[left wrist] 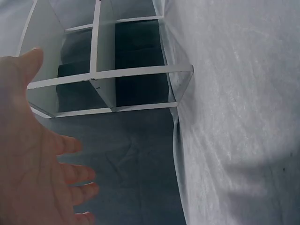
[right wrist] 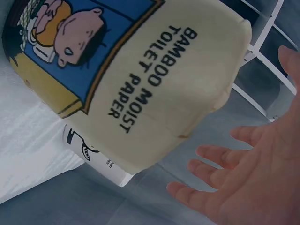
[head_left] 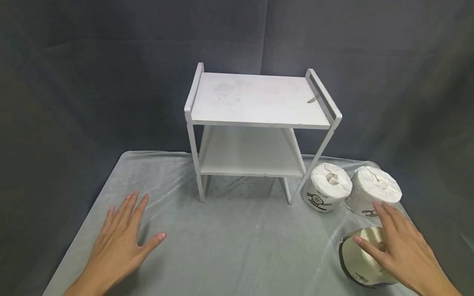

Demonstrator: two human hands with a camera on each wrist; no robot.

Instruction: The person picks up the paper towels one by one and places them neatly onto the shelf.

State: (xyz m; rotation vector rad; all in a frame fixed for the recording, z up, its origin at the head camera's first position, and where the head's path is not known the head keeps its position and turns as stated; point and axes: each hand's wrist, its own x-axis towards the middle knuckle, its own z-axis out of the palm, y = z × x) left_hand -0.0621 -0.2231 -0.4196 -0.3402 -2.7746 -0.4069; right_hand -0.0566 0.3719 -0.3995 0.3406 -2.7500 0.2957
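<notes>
My left hand [head_left: 120,242] hovers over the left side of the cloth-covered table, fingers straight and thumb spread, holding nothing. On the right, my right hand [head_left: 403,246] hangs above a cream toilet roll [head_left: 361,259], its fingers extended and partly covering the roll. In the right wrist view that cream roll [right wrist: 187,79] shows printed wording and a cartoon panel, with a gap between it and the fingers. Two white paper-wrapped toilet rolls stand farther back: one [head_left: 326,189] beside the rack's right leg, the other [head_left: 374,189] just beyond my right fingertips.
A white two-tier rack [head_left: 259,100] stands at the back middle of the table, with a lower shelf [head_left: 252,152] and raised side rails. Grey cloth [head_left: 222,238] covers the table. A dark curtain [head_left: 111,82] hangs behind it.
</notes>
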